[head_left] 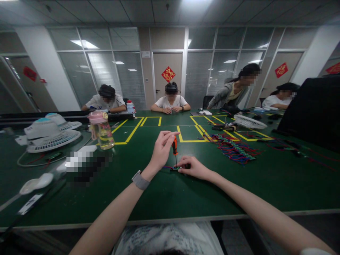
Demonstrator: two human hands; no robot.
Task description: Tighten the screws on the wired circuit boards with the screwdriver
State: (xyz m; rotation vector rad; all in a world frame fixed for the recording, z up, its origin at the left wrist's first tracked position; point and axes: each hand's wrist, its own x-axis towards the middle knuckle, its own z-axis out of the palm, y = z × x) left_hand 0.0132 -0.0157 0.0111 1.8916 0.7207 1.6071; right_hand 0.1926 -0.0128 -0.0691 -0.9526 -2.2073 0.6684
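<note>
My left hand (164,148) is closed around the handle of an orange and black screwdriver (175,146), which stands nearly upright. Its thin shaft points down to a small green circuit board (175,169) lying on the green table. Low beside the board, my right hand (193,166) pinches at its right end with thumb and fingers, close to the screwdriver's tip. Red and blue wires (166,167) run out from the board's left side. A watch with a grey band (140,180) sits on my left wrist.
Several wired circuit boards (235,146) lie in a row on the right. White fan parts (50,132) and a pink-lidded bottle (101,130) stand on the left. A dark screen-like panel (313,113) rises at far right. Several people sit or lean across the table (148,207).
</note>
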